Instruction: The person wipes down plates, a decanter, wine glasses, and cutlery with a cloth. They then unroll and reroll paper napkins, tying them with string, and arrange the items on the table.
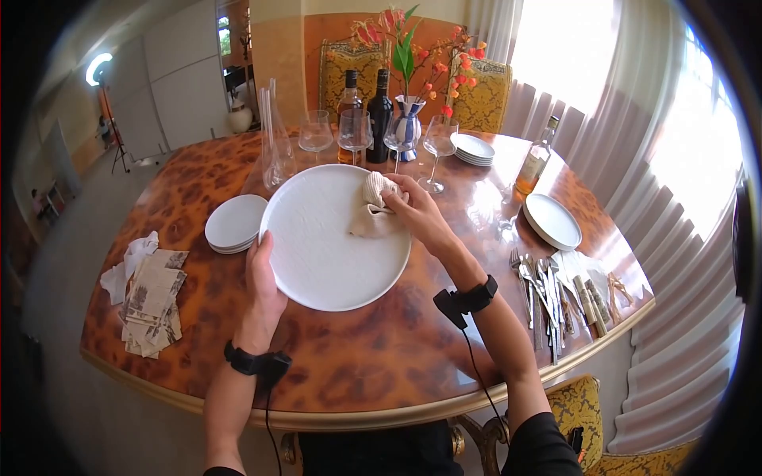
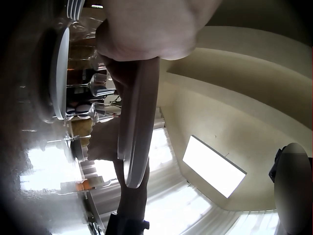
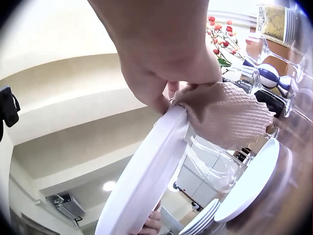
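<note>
A large white plate (image 1: 317, 246) is held up over the table, tilted toward the head camera. My left hand (image 1: 266, 278) grips its left rim, thumb along the edge. My right hand (image 1: 422, 216) pinches a beige cloth (image 1: 376, 222) against the plate's upper right part. In the right wrist view the textured cloth (image 3: 232, 115) wraps over the rim of the held plate (image 3: 142, 181) and hangs down on one side. Below it, another white plate (image 3: 252, 183) lies on the table, hidden behind the held plate in the head view.
Small plates (image 1: 236, 222) are stacked left, with papers (image 1: 155, 297) beyond. Wine glasses (image 1: 355, 131), a glass decanter (image 1: 275, 151), dark bottles (image 1: 379, 119) and a flower vase (image 1: 408, 131) stand behind. Rightward are a bottle (image 1: 536, 159), plates (image 1: 553, 222) and cutlery (image 1: 548, 297).
</note>
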Demonstrator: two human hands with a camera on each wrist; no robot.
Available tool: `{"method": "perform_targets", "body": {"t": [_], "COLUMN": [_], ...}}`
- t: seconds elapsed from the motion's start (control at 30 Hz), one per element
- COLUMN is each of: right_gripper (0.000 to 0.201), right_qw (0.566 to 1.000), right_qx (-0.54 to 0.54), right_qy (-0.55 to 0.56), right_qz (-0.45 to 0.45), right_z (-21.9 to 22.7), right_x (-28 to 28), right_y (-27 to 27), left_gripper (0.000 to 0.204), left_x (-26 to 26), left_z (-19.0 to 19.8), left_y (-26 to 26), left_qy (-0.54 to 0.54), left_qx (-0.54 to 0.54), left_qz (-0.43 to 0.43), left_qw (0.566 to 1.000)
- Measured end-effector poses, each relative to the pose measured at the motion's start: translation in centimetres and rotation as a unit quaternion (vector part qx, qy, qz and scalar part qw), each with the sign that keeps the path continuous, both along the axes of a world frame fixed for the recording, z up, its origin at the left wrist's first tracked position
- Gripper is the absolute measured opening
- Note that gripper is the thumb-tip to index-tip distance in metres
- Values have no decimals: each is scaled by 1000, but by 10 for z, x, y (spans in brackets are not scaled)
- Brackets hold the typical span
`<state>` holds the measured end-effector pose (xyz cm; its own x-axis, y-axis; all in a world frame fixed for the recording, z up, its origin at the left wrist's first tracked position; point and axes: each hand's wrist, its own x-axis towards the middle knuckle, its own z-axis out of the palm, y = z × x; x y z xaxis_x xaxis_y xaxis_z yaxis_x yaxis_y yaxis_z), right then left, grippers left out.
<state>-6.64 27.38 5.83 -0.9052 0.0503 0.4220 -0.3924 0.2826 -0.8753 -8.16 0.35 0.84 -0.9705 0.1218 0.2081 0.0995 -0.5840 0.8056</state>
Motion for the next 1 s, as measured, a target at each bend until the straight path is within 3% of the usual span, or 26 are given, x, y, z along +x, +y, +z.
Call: {"method": "perform_targets", "body": {"t": [0.1, 0.23, 0.3, 0.43, 0.5, 0.53, 0.63, 0.7, 0.73, 0.83, 0.9, 0.97, 1.0], "right_gripper": [36, 33, 31, 31, 31, 31, 32, 31, 32, 32, 32, 33, 32], "right_qw": [994, 978, 958, 979, 995, 994, 996, 993, 992, 987, 983, 975, 968], "right_qx": [-45, -116, -229, -169, -87, -105, -32, -2, 10, 33, 51, -74, -131], "right_qy": [-70, -133, -133, -83, -57, -27, -81, -102, -103, -105, -112, -197, -197], "right_qz": [74, 110, 114, 82, 2, 6, 10, 52, 78, 114, 134, 75, 78], "right_z": [-13, -10, -8, -28, -31, -36, -14, 7, 7, -7, -12, -12, -26], "right_x": [-6, -1, 4, -4, -7, -13, -6, 13, 15, 19, 30, 48, 49], "right_y": [-1, -9, -20, -30, -34, -30, 0, 11, 18, 26, 24, 20, 22], "left_gripper": [46, 46, 46, 46, 47, 47, 49, 53, 52, 49, 42, 61, 59], "left_x": [3, 7, 13, 10, 11, 9, 3, -7, -10, -9, -20, -29, -17], "left_z": [2, 8, 11, 3, 1, 2, 11, 28, 35, 31, 9, -5, -8], "left_y": [1, -1, 3, 6, 10, 10, 0, -26, -28, -21, -15, -15, -8], "left_qy": [27, 38, 37, 28, 10, 13, -13, 22, 26, 12, -32, -39, -41], "left_qx": [-13, -10, 9, 30, 41, 39, -26, -116, -106, -139, -86, -150, -112], "left_qz": [34, 50, 88, 125, 159, 159, 108, -104, -147, -205, -223, -199, -178], "left_qw": [999, 998, 995, 991, 986, 986, 994, 988, 983, 969, 971, 967, 977]}}
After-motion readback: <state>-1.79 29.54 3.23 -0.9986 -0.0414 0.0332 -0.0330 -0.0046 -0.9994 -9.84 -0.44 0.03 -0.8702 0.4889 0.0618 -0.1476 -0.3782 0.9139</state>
